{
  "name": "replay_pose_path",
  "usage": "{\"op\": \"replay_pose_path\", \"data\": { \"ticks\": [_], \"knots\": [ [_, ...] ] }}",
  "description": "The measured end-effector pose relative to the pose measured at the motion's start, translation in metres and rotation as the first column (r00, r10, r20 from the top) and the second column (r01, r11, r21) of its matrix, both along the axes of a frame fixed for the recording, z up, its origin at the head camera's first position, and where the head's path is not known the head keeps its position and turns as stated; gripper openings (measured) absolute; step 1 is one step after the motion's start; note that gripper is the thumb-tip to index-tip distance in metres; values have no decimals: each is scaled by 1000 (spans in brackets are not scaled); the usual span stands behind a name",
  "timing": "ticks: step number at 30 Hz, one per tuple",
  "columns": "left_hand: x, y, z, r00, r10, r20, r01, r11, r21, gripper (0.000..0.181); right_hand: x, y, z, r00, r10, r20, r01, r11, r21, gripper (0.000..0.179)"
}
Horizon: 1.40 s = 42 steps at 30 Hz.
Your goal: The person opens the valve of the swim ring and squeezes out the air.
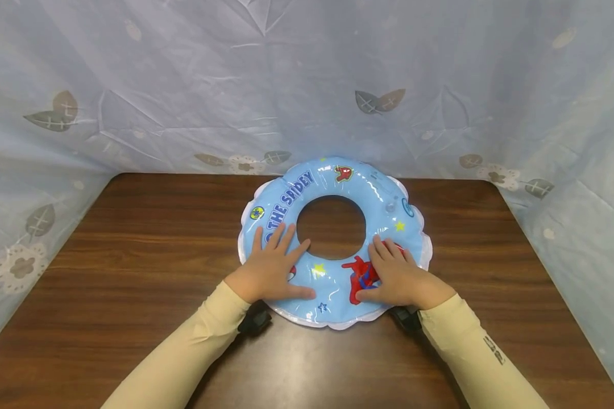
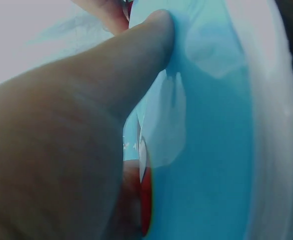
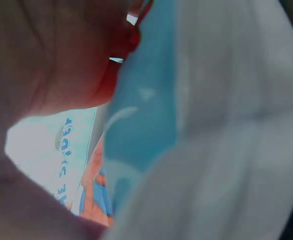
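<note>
A light-blue inflatable swim ring (image 1: 332,284) with a white scalloped edge, yellow stars, red figures and printed letters lies flat on the brown table. Spread across its near left side is my left hand (image 1: 272,267), fingers straight and thumb out to the right. My right hand (image 1: 401,275) rests on the near right side, over a red figure, with fingers extended. In the left wrist view, the left thumb (image 2: 146,45) touches the blue plastic. Seen from the right wrist, the ring's white edge (image 3: 226,125) fills much of the picture beside the right hand (image 3: 61,55).
The wood-grain table (image 1: 148,250) has rounded far corners. A pale curtain (image 1: 312,79) with leaf and flower prints hangs behind it and along both sides. Dark wrist straps (image 1: 256,319) sit under the cream sleeves (image 1: 184,352).
</note>
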<state>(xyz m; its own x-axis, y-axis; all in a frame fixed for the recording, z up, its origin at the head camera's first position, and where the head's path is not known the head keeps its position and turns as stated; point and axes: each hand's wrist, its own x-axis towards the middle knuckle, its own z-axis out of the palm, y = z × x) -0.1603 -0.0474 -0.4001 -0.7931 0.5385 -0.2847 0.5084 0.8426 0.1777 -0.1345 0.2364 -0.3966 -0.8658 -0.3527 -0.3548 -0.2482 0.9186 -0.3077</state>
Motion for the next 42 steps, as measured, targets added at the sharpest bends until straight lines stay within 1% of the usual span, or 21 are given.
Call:
{"op": "replay_pose_path", "data": {
  "ticks": [8, 12, 15, 20, 25, 32, 34, 37, 40, 42],
  "knots": [
    [-3, 0, -4, 999, -1, 35, 1, 1000, 5, 107, 0, 2, -2, 1000, 21, 16, -21, 1000, -4, 112],
    [-4, -1, -9, 999, 0, 49, 0, 1000, 9, 107, 0, 1, -4, 999, 13, 33, -13, 1000, -4, 111],
    [-4, -2, -11, 999, -1, 47, 1, 1000, 3, 107, 0, 2, -6, 999, 9, 39, -9, 1000, 0, 110],
    [-5, -2, -14, 999, 7, 46, -6, 1000, -20, 108, 0, 0, -8, 1000, 9, 22, -9, 1000, -3, 120],
    [-6, -2, -17, 999, 5, 37, -5, 1000, -20, 109, 0, 0, -14, 1000, 3, 20, -3, 1000, 8, 124],
    [-7, -1, -16, 1000, -2, 19, 2, 1000, -17, 108, -2, 2, -21, 1000, -2, -16, 1, 1000, -6, 127],
    [-6, 0, -14, 1000, -6, 16, 6, 1000, -13, 108, -2, 3, -25, 1000, -7, -18, 7, 1000, -5, 128],
    [-5, -1, -10, 1000, -8, 29, 8, 1000, -6, 107, -4, 4, -30, 1000, -12, -16, 11, 1000, -3, 128],
    [-5, -2, -7, 999, -11, 51, 11, 1000, 4, 106, -6, 7, -31, 1000, -22, 4, 22, 1000, -13, 119],
    [-7, -5, -8, 997, -8, 71, 7, 1000, 10, 106, -7, 8, -29, 999, -26, 23, 26, 999, -24, 110]
  ]
}}
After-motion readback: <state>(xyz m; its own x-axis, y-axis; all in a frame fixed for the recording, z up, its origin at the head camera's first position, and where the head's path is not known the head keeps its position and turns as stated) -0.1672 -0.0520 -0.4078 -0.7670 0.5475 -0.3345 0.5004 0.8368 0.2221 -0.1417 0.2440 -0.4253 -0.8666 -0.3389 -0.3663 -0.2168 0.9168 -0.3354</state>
